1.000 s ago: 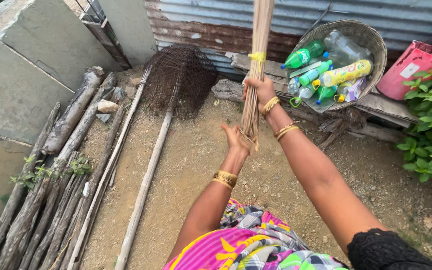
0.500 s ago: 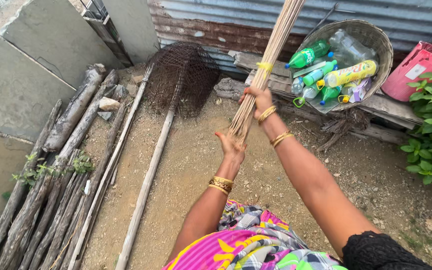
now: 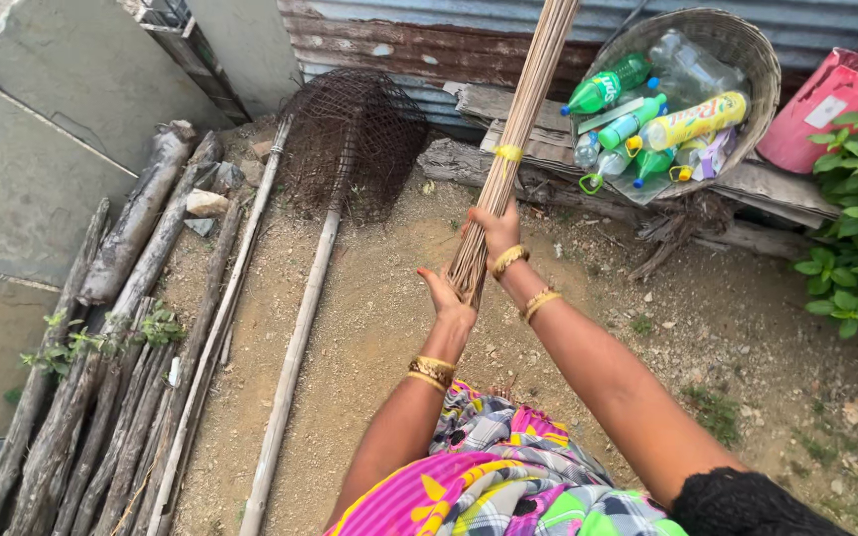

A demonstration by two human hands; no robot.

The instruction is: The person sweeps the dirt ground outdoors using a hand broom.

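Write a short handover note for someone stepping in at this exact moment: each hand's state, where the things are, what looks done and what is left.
Right hand grips the stick broom bundle below its yellow band, bundle upright and leaning away to the right.
Left hand is open, palm against the bundle's lower end.
Basket of plastic bottles sits on planks ahead right; wire mesh and logs lie to the left.
Done: bundle lifted and held.
Left: the stick ends still look uneven; the left palm could keep evening them.

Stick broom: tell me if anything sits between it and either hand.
Nothing visible does. The right hand is closed around the stick broom below its yellow band, and the left hand presses its open palm against the bundle's lower end.
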